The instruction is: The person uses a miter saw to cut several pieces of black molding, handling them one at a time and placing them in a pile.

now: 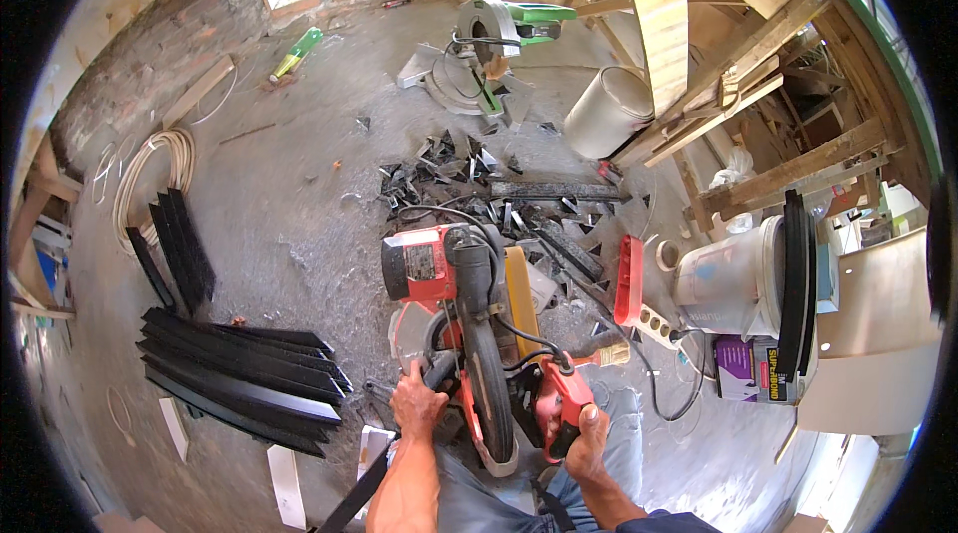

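Wrapping your right hand (591, 443) round the handle (559, 395) of the red saw (427, 266) right in front of you works. Can't quite tell if your left hand (416, 403) is pinching anything; I'd park it clear of the cut.

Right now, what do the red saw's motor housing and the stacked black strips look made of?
Motor housing: likely moulded plastic, smooth, with solid red and black colouring.
Black strips: plastic or coated metal, I can't tell; satin, one face gleaming.
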The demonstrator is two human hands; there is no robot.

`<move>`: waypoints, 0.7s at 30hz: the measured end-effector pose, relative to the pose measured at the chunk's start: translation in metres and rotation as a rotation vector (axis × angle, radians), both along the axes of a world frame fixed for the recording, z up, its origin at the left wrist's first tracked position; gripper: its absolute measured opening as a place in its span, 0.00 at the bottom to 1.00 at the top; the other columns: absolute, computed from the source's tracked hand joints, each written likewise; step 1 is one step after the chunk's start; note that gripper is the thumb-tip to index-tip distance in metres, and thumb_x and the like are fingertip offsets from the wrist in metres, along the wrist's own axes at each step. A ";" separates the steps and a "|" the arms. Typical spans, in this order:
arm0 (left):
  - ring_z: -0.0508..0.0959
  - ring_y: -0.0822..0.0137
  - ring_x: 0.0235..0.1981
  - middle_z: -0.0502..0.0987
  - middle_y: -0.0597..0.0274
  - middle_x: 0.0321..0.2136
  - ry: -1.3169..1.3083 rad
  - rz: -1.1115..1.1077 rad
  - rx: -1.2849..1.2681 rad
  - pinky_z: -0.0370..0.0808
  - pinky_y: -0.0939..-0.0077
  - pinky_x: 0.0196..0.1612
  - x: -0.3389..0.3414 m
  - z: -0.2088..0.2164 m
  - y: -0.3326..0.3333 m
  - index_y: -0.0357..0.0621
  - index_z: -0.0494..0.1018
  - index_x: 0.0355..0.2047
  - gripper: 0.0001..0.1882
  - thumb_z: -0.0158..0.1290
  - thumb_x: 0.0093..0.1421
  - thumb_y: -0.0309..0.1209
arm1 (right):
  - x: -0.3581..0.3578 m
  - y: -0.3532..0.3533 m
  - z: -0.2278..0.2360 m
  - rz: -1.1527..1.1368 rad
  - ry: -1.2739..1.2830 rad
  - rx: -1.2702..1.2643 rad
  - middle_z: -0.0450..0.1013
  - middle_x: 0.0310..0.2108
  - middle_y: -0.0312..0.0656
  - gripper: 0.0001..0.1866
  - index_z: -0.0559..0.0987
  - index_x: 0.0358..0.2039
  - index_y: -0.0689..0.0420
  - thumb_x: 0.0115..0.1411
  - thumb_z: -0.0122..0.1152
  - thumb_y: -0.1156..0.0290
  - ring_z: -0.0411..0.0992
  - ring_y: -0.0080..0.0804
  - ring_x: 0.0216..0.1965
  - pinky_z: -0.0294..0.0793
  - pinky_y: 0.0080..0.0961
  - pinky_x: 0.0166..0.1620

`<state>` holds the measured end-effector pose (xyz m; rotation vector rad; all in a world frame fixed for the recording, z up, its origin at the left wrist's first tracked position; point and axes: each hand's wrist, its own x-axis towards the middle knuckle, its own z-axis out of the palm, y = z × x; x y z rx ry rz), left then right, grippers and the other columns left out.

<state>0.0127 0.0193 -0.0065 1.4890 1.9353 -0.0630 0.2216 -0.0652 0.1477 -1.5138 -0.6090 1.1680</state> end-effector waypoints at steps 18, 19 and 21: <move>0.80 0.39 0.40 0.80 0.41 0.35 -0.006 0.032 0.017 0.77 0.48 0.45 0.005 0.003 0.002 0.46 0.69 0.46 0.29 0.61 0.39 0.30 | 0.002 -0.001 0.002 -0.019 -0.032 -0.023 0.70 0.20 0.39 0.43 0.76 0.33 0.64 0.60 0.45 0.27 0.70 0.27 0.20 0.69 0.23 0.23; 0.80 0.39 0.40 0.80 0.41 0.35 0.000 0.041 0.016 0.77 0.48 0.45 0.003 0.002 0.001 0.46 0.69 0.46 0.29 0.61 0.39 0.30 | 0.000 -0.001 0.000 -0.031 -0.041 -0.016 0.70 0.19 0.39 0.43 0.76 0.33 0.64 0.59 0.46 0.27 0.69 0.27 0.19 0.69 0.23 0.23; 0.81 0.40 0.41 0.78 0.42 0.39 -0.011 0.003 -0.025 0.79 0.49 0.44 -0.002 -0.002 0.001 0.51 0.68 0.53 0.35 0.66 0.43 0.39 | -0.002 -0.001 -0.002 -0.031 -0.046 -0.012 0.69 0.19 0.39 0.43 0.76 0.33 0.64 0.59 0.46 0.27 0.69 0.27 0.19 0.69 0.23 0.23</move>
